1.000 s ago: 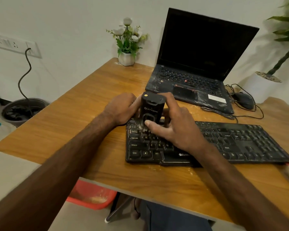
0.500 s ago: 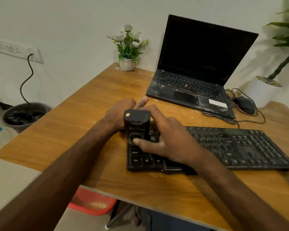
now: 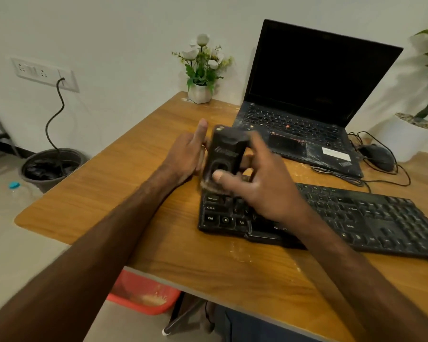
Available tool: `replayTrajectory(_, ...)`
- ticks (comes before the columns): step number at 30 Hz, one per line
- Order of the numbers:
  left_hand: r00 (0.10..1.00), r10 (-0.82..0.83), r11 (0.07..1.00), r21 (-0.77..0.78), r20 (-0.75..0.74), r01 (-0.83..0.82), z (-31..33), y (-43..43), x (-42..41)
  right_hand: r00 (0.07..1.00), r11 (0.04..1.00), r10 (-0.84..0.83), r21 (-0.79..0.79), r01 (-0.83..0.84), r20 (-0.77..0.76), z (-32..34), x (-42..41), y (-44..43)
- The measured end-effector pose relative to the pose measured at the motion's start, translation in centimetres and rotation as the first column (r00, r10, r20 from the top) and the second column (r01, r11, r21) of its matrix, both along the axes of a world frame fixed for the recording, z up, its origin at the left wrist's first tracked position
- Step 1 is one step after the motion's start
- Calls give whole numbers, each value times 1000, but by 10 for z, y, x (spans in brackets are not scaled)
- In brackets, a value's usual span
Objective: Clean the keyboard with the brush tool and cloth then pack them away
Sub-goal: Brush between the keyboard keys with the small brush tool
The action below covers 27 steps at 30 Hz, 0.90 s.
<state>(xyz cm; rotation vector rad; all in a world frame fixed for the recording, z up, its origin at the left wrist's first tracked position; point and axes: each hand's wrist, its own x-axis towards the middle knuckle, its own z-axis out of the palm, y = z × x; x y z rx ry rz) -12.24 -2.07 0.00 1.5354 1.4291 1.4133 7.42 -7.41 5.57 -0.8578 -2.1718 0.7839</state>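
A black keyboard (image 3: 361, 218) lies on the wooden table (image 3: 139, 193), dusty at its left end. My right hand (image 3: 260, 183) is shut on a black brush tool (image 3: 225, 154), held upright with its pale bristles down on the keyboard's top-left keys. The tool is blurred by motion. My left hand (image 3: 185, 156) rests at the keyboard's left edge, thumb pointing up, fingers hidden behind the tool. No cloth is in view.
An open dusty laptop (image 3: 307, 95) stands behind the keyboard, a mouse (image 3: 378, 156) with cables to its right. A small flower pot (image 3: 200, 92) sits at the table's back edge. A red tub (image 3: 143, 292) lies under the table and a dark bin (image 3: 50, 169) stands on the floor at left.
The brush tool has swept from the lower-left keys up toward the keyboard's top-left corner. My left thumb has lifted. The head view shifted slightly.
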Motion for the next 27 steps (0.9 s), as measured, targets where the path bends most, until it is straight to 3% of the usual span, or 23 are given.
replayTrajectory(3, 997, 59, 991, 125, -55, -52, 5, -12, 4, 962, 961, -136, -266, 70, -238, 1, 7, 12)
replayTrajectory(5, 996, 60, 992, 112, -66, -52, 6, -24, 4, 924, 931, -165, -365, 30, -346, -1, 10, 19)
replayTrajectory(8, 988, -107, 990, -108, -111, 95, 7, -48, -4, 893, 898, -159, -438, -47, -421, -3, 13, 23)
replayTrajectory(11, 933, -348, 907, -285, -88, 311, 9, -76, -19, 888, 885, -167, -462, -56, -428, -7, 13, 24)
replayTrajectory(15, 855, -510, 807, -400, -98, 435, 11, -98, -26, 914, 916, -177, -401, 17, -366, -10, 10, 23)
replayTrajectory(19, 817, -502, 840, -384, -283, 383, 11, -98, -20, 958, 960, -127, -275, 54, -256, -7, 11, 16)
replayTrajectory(27, 840, -461, 872, -319, -286, 370, 14, -99, -16, 996, 993, 80, 83, -82, 34, 4, -5, 0)
